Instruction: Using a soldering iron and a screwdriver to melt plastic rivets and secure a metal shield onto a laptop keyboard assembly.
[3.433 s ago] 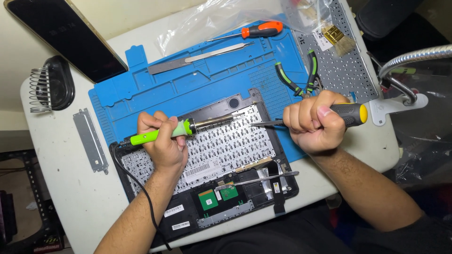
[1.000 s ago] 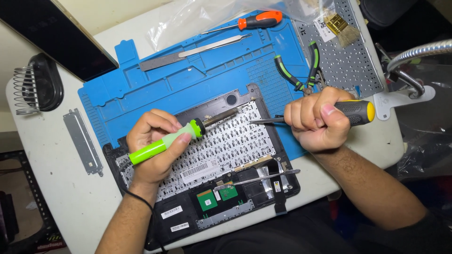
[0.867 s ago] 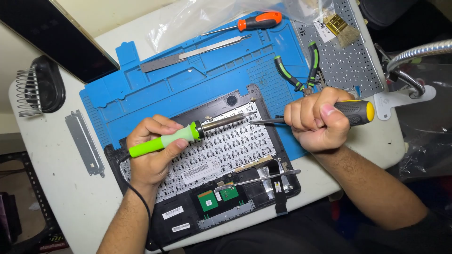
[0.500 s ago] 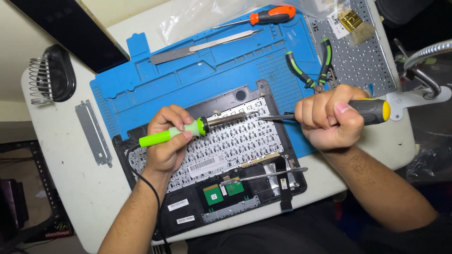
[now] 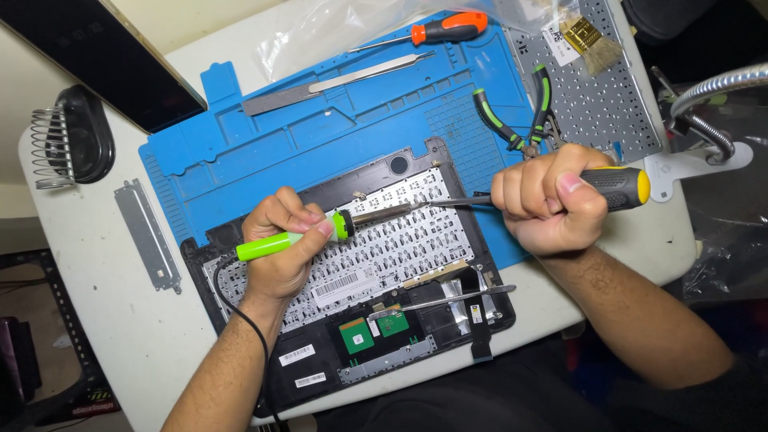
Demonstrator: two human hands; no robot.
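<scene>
My left hand (image 5: pixel 282 248) grips a green-handled soldering iron (image 5: pixel 314 233), its metal tip resting on the upper edge of the white keyboard back (image 5: pixel 376 256) inside an opened black laptop case (image 5: pixel 352 352). My right hand (image 5: pixel 548 200) is fisted around a black and yellow screwdriver (image 5: pixel 616 186). The screwdriver's blade points left and meets the iron's tip near the keyboard's top edge. A small green circuit board (image 5: pixel 356 336) lies in the lower part of the case.
A blue work mat (image 5: pixel 320 136) carries an orange screwdriver (image 5: pixel 444 29), metal tweezers (image 5: pixel 360 74) and green-handled pliers (image 5: pixel 512 120). A grey keyboard plate with a brush (image 5: pixel 588 36) lies top right. A coil iron stand (image 5: pixel 68 144) and a metal bracket (image 5: pixel 148 236) sit left.
The view has shifted slightly. My left hand has turned the soldering iron a little while its tip stays on the keyboard's upper edge. My right hand keeps the screwdriver in place.
</scene>
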